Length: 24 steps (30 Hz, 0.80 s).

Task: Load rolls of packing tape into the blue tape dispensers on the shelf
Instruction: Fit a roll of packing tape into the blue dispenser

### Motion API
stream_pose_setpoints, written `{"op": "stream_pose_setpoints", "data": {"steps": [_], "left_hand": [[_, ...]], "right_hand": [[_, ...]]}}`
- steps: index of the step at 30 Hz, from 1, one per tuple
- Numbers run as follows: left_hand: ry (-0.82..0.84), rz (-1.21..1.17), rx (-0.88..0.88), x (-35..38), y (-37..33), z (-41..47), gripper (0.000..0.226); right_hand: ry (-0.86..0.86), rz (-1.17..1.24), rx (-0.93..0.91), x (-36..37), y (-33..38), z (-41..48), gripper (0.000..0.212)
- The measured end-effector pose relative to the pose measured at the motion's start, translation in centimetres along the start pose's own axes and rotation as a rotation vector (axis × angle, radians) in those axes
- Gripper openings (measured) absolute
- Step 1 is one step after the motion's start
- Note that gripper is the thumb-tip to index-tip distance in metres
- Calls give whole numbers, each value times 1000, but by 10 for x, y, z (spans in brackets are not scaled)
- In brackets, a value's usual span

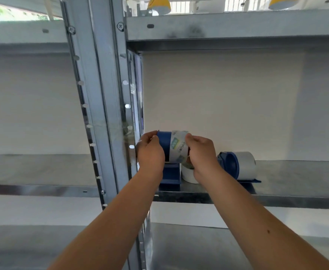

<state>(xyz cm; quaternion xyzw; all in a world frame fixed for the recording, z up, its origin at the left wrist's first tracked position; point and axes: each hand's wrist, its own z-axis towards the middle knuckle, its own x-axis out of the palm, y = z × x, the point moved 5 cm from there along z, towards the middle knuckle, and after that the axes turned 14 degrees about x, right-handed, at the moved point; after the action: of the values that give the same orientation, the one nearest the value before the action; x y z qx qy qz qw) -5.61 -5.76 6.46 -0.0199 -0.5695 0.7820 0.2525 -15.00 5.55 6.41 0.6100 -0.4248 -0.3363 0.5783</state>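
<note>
A blue tape dispenser [164, 144] is held up just above the metal shelf [296, 172], near the left upright. My left hand [150, 152] grips its left side. My right hand [200, 154] is closed on a clear tape roll [178, 147] with a printed label, sitting partly over the dispenser's blue drum. Below, another blue dispenser part [171, 176] rests on the shelf beside a white tape roll [188, 175]. To the right lies a second blue dispenser [230, 165] with a white roll [245, 165] on it.
Grey steel uprights [105, 94] with bolt holes stand just left of my hands. An upper shelf beam [234, 26] runs overhead and a lower shelf [198, 248] lies below. A white wall closes the back. Yellow lamps [158, 4] hang behind the rack.
</note>
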Motion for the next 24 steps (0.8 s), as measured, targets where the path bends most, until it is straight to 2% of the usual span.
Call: {"op": "stream_pose_setpoints", "data": {"steps": [5, 8, 12, 18, 24], "left_hand": [[-6, -33, 10, 3, -2, -4, 28], [-1, -55, 5, 3, 0, -2, 27], [-15, -63, -4, 1, 3, -3, 28], [-44, -136, -37, -2, -1, -4, 30], [-29, -110, -56, 0, -8, -8, 32]], "right_hand": [[28, -6, 10, 6, -3, 13, 31], [116, 4, 12, 14, -2, 13, 30], [162, -82, -28, 26, -1, 16, 27], [208, -152, 9, 35, -4, 20, 39], [299, -144, 5, 31, -6, 17, 40]]}}
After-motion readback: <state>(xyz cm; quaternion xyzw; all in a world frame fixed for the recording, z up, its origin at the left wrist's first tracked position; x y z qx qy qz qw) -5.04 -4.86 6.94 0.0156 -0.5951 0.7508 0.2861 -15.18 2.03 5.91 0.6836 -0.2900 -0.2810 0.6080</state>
